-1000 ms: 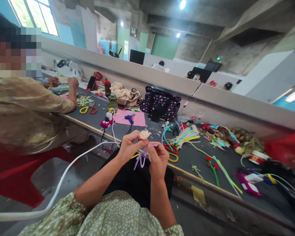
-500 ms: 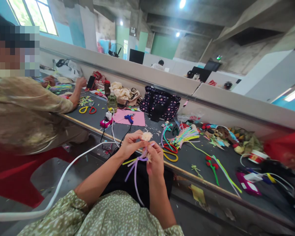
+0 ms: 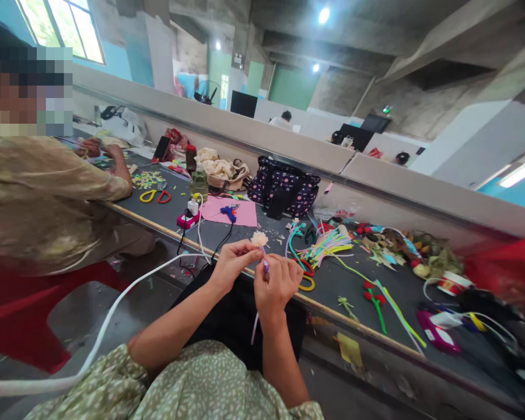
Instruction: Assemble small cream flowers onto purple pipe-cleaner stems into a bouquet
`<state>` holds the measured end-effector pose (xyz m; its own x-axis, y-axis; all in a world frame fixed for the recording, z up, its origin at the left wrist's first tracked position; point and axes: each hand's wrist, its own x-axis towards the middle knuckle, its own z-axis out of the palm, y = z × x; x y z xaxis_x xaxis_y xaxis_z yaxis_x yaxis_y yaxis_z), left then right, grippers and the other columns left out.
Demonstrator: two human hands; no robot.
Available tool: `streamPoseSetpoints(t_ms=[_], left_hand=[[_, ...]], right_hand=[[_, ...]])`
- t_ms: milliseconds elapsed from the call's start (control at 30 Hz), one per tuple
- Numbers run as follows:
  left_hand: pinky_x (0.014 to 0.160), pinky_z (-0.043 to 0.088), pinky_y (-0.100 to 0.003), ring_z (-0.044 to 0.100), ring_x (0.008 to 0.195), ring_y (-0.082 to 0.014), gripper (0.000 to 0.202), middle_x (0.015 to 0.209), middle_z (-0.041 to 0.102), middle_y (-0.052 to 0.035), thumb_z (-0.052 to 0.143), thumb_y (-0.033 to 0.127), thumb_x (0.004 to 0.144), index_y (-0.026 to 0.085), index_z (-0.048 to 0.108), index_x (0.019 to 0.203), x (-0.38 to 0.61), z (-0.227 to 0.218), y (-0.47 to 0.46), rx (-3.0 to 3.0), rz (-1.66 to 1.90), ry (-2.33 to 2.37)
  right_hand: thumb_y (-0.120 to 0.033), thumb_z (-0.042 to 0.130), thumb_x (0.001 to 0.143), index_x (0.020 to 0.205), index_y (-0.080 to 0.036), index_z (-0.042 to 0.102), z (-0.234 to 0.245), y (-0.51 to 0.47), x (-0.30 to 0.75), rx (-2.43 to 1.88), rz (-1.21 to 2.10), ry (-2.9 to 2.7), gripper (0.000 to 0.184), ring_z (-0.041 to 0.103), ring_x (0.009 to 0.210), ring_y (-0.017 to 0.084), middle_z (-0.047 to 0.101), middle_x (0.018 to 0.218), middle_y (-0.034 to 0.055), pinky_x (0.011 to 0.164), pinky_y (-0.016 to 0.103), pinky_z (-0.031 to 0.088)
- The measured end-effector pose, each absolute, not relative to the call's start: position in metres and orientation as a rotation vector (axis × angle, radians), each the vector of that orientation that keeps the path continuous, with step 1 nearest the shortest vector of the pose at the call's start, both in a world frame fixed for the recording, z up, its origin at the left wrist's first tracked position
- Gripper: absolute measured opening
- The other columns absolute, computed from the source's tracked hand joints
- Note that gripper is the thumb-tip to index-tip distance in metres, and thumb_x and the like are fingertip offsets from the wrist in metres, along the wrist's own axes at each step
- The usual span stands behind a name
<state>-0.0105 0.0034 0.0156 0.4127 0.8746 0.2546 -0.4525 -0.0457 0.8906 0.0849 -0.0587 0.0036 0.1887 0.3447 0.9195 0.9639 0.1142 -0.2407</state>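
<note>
A cream artificial flower (image 3: 259,238) rises above my fingers, over the table's front edge. My left hand (image 3: 235,262) pinches it just beneath its head. Close beside it, my right hand (image 3: 276,280) is closed around purple pipe cleaners (image 3: 266,267) at the flower's stem. One purple end hangs down below my right wrist. The rest of the strands are hidden behind my right fingers. To the right of that hand lie scissors with red and yellow handles (image 3: 307,283), and behind them a bundle of pastel pipe cleaners (image 3: 330,245).
A blue glue gun (image 3: 230,212) rests on a pink sheet (image 3: 250,216), near a magenta power strip (image 3: 189,218). A dark dotted bag (image 3: 284,186) stands behind. A white cable (image 3: 126,291) crosses at left, where a co-worker (image 3: 48,192) sits. Red pipe-cleaner flowers (image 3: 373,294) lie to the right.
My right hand has turned and closed over the purple strands, so fewer loose ends show below. My left hand still pinches the flower. The co-worker's arm has shifted left.
</note>
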Motion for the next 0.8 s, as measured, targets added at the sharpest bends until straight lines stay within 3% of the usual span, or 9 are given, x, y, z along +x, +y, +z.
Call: streamPoseSetpoints(t_ms=[233, 433, 600, 800], left_hand=[[0.065, 0.039, -0.023, 0.051, 0.063, -0.0102, 0.020, 0.066, 0.062, -0.0008, 0.076, 0.031, 0.066, 0.012, 0.068, 0.067, -0.008, 0.015, 0.010, 1.148, 1.102, 0.473], [0.068, 0.038, -0.025, 0.049, 0.070, -0.0122, 0.018, 0.069, 0.056, -0.0010, 0.075, 0.030, 0.068, 0.013, 0.067, 0.067, -0.010, 0.006, 0.019, 1.323, 1.205, 0.471], [0.066, 0.036, -0.026, 0.045, 0.070, -0.0130, 0.020, 0.068, 0.050, -0.0009, 0.073, 0.029, 0.071, 0.014, 0.065, 0.060, -0.011, 0.008, 0.022, 1.480, 1.259, 0.391], [0.061, 0.035, -0.026, 0.044, 0.066, -0.0123, 0.024, 0.066, 0.047, -0.0012, 0.073, 0.031, 0.071, 0.013, 0.065, 0.057, -0.010, 0.007, 0.025, 1.479, 1.196, 0.322]], right_hand=[[-0.018, 0.056, 0.084, 0.079, -0.021, 0.060, 0.001, -0.057, 0.085, -1.417, -0.581, -1.369, 0.007, 0.056, 0.081, 0.017, 0.067, 0.080, 0.0026, 0.081, 0.035, 0.037], [-0.028, 0.058, 0.083, 0.079, -0.018, 0.063, -0.003, -0.054, 0.091, -1.321, 0.063, -1.167, 0.012, 0.055, 0.071, 0.015, 0.062, 0.074, 0.0017, 0.070, 0.029, 0.042], [-0.031, 0.065, 0.076, 0.072, -0.017, 0.062, -0.005, -0.049, 0.097, -1.041, 0.674, -0.926, 0.015, 0.050, 0.058, 0.011, 0.059, 0.064, -0.0029, 0.059, 0.024, 0.039], [-0.029, 0.068, 0.069, 0.065, -0.017, 0.059, -0.009, -0.042, 0.104, -0.864, 1.086, -0.753, 0.016, 0.044, 0.047, 0.008, 0.056, 0.057, -0.0037, 0.049, 0.021, 0.034]])
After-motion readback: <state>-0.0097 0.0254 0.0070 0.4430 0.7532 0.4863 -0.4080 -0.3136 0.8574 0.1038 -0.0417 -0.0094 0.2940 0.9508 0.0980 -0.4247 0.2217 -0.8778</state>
